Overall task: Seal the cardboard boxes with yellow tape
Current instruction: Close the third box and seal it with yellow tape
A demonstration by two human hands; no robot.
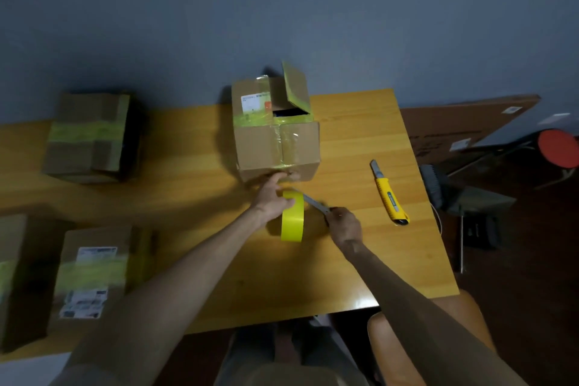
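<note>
A cardboard box stands at the middle of the wooden table, one top flap raised, with yellow and clear tape on its top and front. Just in front of it stands a yellow tape roll on edge. My left hand grips the roll's top, its fingers reaching the box's lower front edge. My right hand is closed on a grey metal blade or scissors that points at the strip between roll and box.
A yellow utility knife lies to the right. Taped boxes sit at far left and near left, another at the left edge. A flat carton and red stool stand right of the table.
</note>
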